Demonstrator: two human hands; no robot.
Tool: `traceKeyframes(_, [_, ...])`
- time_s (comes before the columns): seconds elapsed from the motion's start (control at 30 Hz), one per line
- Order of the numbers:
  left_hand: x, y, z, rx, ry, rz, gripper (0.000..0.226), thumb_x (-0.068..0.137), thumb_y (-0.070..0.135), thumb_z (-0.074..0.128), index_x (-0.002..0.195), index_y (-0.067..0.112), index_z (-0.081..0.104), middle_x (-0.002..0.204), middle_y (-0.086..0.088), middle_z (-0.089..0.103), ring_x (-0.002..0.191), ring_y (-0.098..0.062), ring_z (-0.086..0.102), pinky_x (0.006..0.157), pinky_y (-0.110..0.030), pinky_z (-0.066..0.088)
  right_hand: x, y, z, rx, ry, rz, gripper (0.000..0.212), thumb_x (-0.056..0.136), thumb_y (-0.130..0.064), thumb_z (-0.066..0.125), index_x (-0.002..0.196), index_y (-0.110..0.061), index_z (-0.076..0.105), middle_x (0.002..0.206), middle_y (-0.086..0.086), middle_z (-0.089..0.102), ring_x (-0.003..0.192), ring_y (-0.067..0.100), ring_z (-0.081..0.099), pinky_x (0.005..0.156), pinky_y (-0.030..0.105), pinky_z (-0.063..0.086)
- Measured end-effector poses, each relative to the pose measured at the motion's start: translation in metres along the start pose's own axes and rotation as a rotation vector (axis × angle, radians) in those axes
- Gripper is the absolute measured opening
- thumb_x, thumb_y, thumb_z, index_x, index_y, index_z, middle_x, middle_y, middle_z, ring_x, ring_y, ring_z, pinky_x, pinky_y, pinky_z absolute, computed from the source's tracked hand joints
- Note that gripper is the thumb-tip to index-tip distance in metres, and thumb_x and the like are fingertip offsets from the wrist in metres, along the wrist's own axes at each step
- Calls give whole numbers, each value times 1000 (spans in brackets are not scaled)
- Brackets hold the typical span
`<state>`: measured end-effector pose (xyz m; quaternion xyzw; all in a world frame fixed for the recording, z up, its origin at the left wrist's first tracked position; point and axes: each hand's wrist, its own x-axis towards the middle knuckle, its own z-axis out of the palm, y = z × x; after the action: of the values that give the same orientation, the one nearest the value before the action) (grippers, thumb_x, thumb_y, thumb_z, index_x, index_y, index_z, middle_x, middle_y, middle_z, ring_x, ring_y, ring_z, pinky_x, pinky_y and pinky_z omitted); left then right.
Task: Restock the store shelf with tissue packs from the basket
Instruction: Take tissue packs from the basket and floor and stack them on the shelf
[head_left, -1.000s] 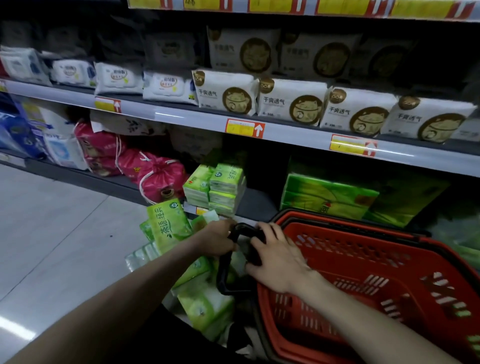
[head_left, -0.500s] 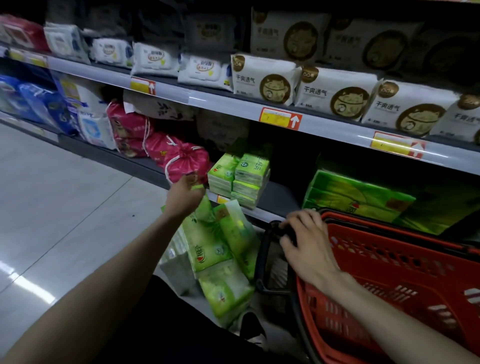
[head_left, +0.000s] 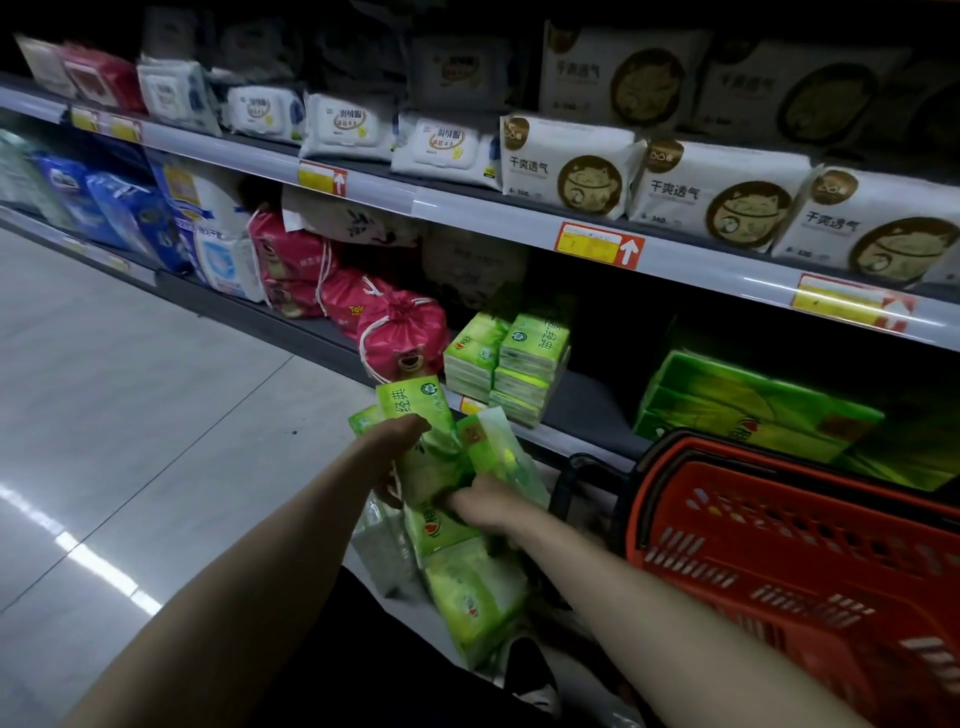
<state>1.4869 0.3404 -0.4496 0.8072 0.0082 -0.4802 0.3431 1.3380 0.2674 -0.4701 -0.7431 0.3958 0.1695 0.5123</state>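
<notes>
A heap of green tissue packs (head_left: 467, 597) lies on the floor in front of the bottom shelf (head_left: 587, 410). My left hand (head_left: 392, 441) grips an upright green pack (head_left: 410, 408) at the top of the heap. My right hand (head_left: 485, 506) reaches into the heap and holds another green pack (head_left: 501, 452) beside it. The red basket (head_left: 789, 551) stands to the right, its black handle (head_left: 566, 478) free. Two stacks of small green packs (head_left: 511, 361) sit on the bottom shelf just beyond my hands.
Pink drawstring bags (head_left: 400, 338) stand left of the green stacks. A large green multipack (head_left: 748, 410) lies on the shelf behind the basket. White packs with a cat print (head_left: 717, 189) fill the shelf above. Grey floor tiles (head_left: 130, 415) stretch to the left.
My right hand has let go of the basket handle and moved left into the heap of green packs. My left hand still holds a green pack, now held upright near the shelf edge.
</notes>
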Motion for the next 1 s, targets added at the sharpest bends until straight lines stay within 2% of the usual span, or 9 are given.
traceKeyframes(0.13, [-1, 5, 8, -44, 37, 6, 33, 92, 36, 56, 112, 10, 54, 103, -14, 59, 84, -30, 60, 84, -44, 52, 11, 15, 5, 273, 24, 81, 36, 96, -33, 72, 123, -12, 63, 115, 12, 71, 106, 32, 70, 63, 36, 58])
traceKeyframes(0.27, [2, 18, 14, -197, 172, 179, 31, 88, 28, 56, 110, 7, 59, 105, -16, 66, 86, -32, 64, 74, -42, 55, 19, 2, -9, 469, 13, 122, 35, 94, -26, 78, 122, -12, 64, 112, 10, 74, 103, 30, 72, 71, 44, 66])
traceKeyframes(0.4, [-2, 41, 14, -268, 366, 391, 17, 88, 25, 64, 83, 8, 63, 90, -16, 70, 87, -34, 67, 87, -48, 58, 31, -20, -35, 638, 54, 68, 31, 93, -18, 79, 120, -8, 66, 112, 14, 76, 97, 33, 74, 76, 52, 66])
traceKeyframes(0.5, [-8, 57, 22, -217, 411, 584, 20, 92, 18, 61, 73, 14, 67, 70, -2, 64, 69, -25, 61, 79, -42, 56, 41, -36, -56, 758, 121, 31, 36, 94, -15, 79, 125, -5, 62, 111, 16, 75, 89, 32, 73, 63, 44, 64])
traceKeyframes(0.6, [-3, 66, 24, -160, 384, 703, 20, 93, 18, 61, 86, 3, 73, 80, -15, 71, 70, -30, 62, 77, -40, 54, 53, -46, -70, 792, 156, -6, 34, 97, -16, 76, 125, -4, 60, 114, 17, 73, 84, 29, 73, 52, 33, 60])
traceKeyframes(0.73, [16, 68, 19, -131, 319, 654, 18, 88, 30, 62, 97, 20, 74, 95, -6, 75, 86, -26, 69, 85, -40, 55, 80, -51, -69, 829, 195, 6, 41, 94, -22, 80, 126, -5, 59, 116, 18, 74, 92, 34, 76, 56, 35, 61])
traceKeyframes(0.83, [34, 58, 13, -140, 351, 522, 43, 75, 52, 62, 103, 22, 76, 104, -10, 74, 105, -34, 67, 98, -49, 54, 97, -56, -61, 905, 207, 25, 47, 91, -23, 83, 124, -4, 55, 117, 22, 72, 97, 40, 76, 63, 45, 65])
traceKeyframes(0.93, [39, 56, 14, -92, 352, 433, 57, 74, 56, 58, 120, 23, 65, 95, -10, 53, 121, -43, 55, 99, -58, 53, 110, -61, -56, 957, 232, 58, 50, 91, -24, 83, 125, -4, 52, 117, 23, 70, 96, 41, 75, 65, 50, 66])
traceKeyframes(1.0, [40, 60, 15, -152, 381, 426, 49, 79, 48, 66, 120, 22, 60, 91, -3, 43, 122, -43, 53, 91, -56, 57, 117, -62, -55, 985, 259, 57, 52, 93, -25, 82, 126, -5, 48, 119, 22, 68, 98, 41, 74, 64, 48, 67])
